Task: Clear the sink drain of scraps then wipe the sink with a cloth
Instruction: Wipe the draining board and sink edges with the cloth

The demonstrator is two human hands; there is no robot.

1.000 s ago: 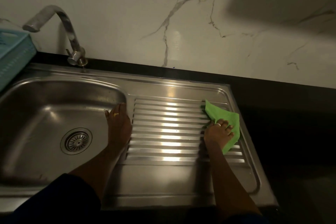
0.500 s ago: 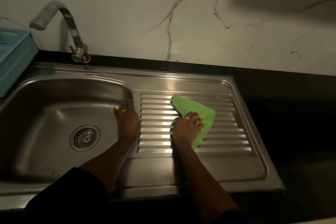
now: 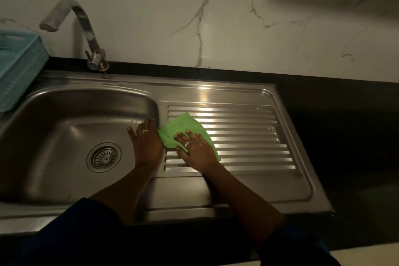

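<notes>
One stainless steel sink (image 3: pixel 194 90), single basin. One round metal drain strainer (image 3: pixel 104 157). One curved chrome tap (image 3: pixel 90 34), 11 o'clock. One green cloth (image 3: pixel 183 124). One pale blue slatted plastic basket (image 3: pixel 19 60), 9 o'clock. Two hands: left hand (image 3: pixel 148 147), right hand (image 3: pixel 197 149). Two rings: gold ring (image 3: pixel 145 131), silver ring (image 3: pixel 187 144).

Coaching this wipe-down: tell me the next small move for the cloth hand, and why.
Probably sweep the green cloth rightward along the nearer ribs. The right hand presses it flat at the left end of the drainboard, right beside the left hand, which rests on the basin rim and blocks the way left; the nearer ribs lie uncovered.
</notes>
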